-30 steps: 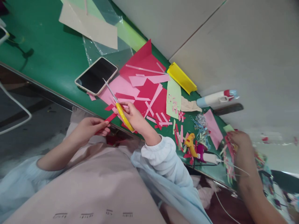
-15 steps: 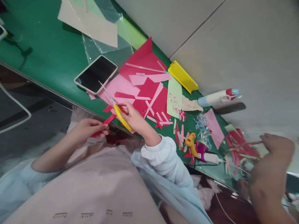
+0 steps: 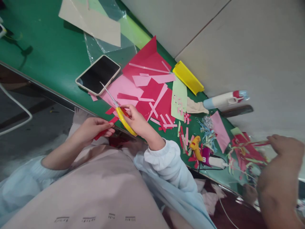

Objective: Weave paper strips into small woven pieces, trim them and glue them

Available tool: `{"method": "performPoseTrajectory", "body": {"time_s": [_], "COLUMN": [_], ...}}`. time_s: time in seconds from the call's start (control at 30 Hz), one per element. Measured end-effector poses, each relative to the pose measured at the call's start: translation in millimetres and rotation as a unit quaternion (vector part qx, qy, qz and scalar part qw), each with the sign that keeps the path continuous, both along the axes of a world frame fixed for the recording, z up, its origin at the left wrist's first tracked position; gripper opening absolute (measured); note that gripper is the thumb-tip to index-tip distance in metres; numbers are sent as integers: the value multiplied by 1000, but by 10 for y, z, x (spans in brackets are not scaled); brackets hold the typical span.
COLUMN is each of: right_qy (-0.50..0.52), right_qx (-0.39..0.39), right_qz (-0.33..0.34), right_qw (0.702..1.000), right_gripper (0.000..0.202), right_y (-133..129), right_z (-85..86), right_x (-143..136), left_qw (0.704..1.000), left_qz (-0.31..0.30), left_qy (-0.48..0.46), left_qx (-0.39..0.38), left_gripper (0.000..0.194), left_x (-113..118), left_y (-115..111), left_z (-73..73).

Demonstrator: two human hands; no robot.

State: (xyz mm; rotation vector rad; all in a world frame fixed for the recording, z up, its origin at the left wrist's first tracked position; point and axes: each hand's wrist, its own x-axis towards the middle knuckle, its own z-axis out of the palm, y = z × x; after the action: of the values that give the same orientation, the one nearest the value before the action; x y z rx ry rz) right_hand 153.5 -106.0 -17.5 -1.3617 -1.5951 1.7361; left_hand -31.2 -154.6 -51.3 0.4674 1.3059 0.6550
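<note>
In front of my body, my left hand (image 3: 97, 128) pinches a red paper strip (image 3: 113, 120), whose other end shows below the palm. My right hand (image 3: 133, 119) is wrapped round the handles of a pair of scissors (image 3: 122, 119) with yellow and red grips. The blades look closed and point away to the upper left, toward the smartphone (image 3: 98, 74). The strip's upper end lies beside the scissors' handle; whether they touch I cannot tell. Pink paper (image 3: 122, 87) and red paper (image 3: 164, 105) with loose strips lie just beyond my right hand.
A yellow tray (image 3: 187, 78) and a white-blue tube (image 3: 221, 100) lie by the wall. A hot glue gun (image 3: 211, 160) rests near the table edge. On the right, another person's hand (image 3: 283, 146) holds a thin strip above paper scraps (image 3: 250, 149). A plastic sleeve (image 3: 109, 41) lies beyond the phone.
My left hand has moved slightly right and up along the red strip, closer to the scissors. My right hand and the scissors stay nearly still. The other person's hand has shifted slightly.
</note>
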Motion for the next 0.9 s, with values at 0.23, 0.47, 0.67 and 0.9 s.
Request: {"method": "performPoseTrajectory", "body": {"time_s": [0.23, 0.47, 0.67, 0.9], "right_qy": [118, 95, 30, 7], "right_qx": [-143, -272, -321, -312], "right_qz": [3, 37, 121, 142], "right_qw": [983, 957, 939, 939], "right_gripper": [31, 44, 48, 48], "right_y": [-123, -226, -411, -489], "right_z": [296, 446, 478, 445], "right_x": [288, 724, 786, 757], "left_qw": [1000, 1000, 1000, 999], "left_qz": [-7, -13, -23, -28], "left_qy": [-8, -3, 5, 19], "left_qx": [-22, -25, -13, -10], "left_gripper": [32, 29, 26, 18], "left_x": [-94, -214, -273, -374], "left_y": [-57, -111, -136, -140], "left_z": [73, 61, 58, 69]}}
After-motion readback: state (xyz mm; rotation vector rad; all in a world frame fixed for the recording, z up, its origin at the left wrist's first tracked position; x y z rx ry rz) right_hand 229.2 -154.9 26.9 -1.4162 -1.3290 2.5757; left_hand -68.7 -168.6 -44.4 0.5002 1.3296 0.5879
